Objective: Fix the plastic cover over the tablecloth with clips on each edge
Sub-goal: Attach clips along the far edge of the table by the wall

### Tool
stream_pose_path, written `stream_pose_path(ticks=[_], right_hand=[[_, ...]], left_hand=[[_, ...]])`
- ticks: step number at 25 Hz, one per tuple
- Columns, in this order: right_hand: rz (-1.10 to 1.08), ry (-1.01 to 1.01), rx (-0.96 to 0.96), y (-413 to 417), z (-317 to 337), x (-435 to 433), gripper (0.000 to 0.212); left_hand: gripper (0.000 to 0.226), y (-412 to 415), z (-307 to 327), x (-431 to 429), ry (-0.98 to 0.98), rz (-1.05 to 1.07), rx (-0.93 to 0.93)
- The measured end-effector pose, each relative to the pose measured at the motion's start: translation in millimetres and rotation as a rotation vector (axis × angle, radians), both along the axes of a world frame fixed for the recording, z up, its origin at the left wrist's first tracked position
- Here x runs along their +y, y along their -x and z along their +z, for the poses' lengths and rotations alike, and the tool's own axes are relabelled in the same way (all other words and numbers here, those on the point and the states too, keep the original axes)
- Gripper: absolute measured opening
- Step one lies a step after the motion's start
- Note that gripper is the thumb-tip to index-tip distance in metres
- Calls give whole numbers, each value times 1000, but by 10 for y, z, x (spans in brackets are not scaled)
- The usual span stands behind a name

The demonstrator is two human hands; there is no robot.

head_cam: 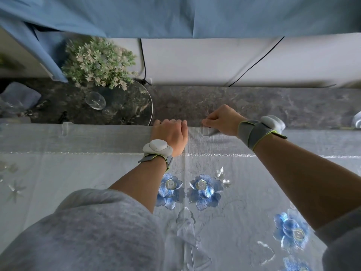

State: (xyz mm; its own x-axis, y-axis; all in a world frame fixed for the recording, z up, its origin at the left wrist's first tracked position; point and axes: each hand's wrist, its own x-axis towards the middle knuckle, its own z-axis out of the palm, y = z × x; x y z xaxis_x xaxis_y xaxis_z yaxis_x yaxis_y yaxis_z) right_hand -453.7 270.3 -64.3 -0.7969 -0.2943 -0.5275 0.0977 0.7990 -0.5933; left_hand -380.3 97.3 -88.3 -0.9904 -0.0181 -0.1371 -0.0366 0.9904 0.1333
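Working at far edge of table [312, 133], hands close together but not touching. Pinching a clear clip [207, 131] w/ right hand [222, 122], set over the edge just beside left hand [170, 133]. Gripping plastic cover [97, 137] and tablecloth [244, 192] there w/ left hand, fingers curled down over the edge. Can't tell if clip fully seated yet: clear on clear, hard to read. Second clip [67, 126] already on same edge, well to the left. Main risk, prob.: letting go w/ left hand too soon, leaving cover free to slide or bunch btwn the two clips, then pinning in a wrinkle. Also: pushing clip on crooked, or catching only the cover and not cloth + tabletop, so likely to pop off later. Could crack the clip or tear the thin film if forced. Could also drag near side of cover out of line by leaning this far over w/ grey sleeve [97, 231] resting on it. If dropped past the edge: down onto dark floor [254, 102], not far from wine glass [95, 100] on round glass side table [151, 106]. Fragile stuff, so best not to lunge that way after it.
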Motion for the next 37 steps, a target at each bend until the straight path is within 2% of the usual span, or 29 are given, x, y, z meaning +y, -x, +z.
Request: stream_pose_path(ticks=[8, 14, 18, 21, 24, 26, 29, 32, 37], right_hand=[[15, 52, 2, -43, 0, 35, 20], [19, 44, -9, -110, -1, 60, 25], [42, 7, 128, -314, 13, 78, 28], [-37, 16, 225, -502, 74, 126, 26], [-34, -37, 367, -761, 164, 236, 27], [-31, -86, 392, -920, 185, 282, 31], [-17, -109, 382, -1258, 254, 290, 31], [-4, -120, 329, -1674, 333, 277, 28], [57, -211, 102, -2313, 405, 215, 23]], left_hand=[[44, 1, -13, -14, -8, -11, 13], [49, -9, -29, -22, -1, -11, 4], [47, -1, -42, -31, 4, -35, 22], [49, 8, -90, -59, 1, -51, 6], [44, -51, -37, -68, 30, -94, -34], [39, -148, 30, -66, 14, -116, -51], [32, -415, 233, -66, -38, -102, -67], [30, -794, 388, -78, -60, -91, -179], [32, -1485, 546, -162, -78, -78, -298]])
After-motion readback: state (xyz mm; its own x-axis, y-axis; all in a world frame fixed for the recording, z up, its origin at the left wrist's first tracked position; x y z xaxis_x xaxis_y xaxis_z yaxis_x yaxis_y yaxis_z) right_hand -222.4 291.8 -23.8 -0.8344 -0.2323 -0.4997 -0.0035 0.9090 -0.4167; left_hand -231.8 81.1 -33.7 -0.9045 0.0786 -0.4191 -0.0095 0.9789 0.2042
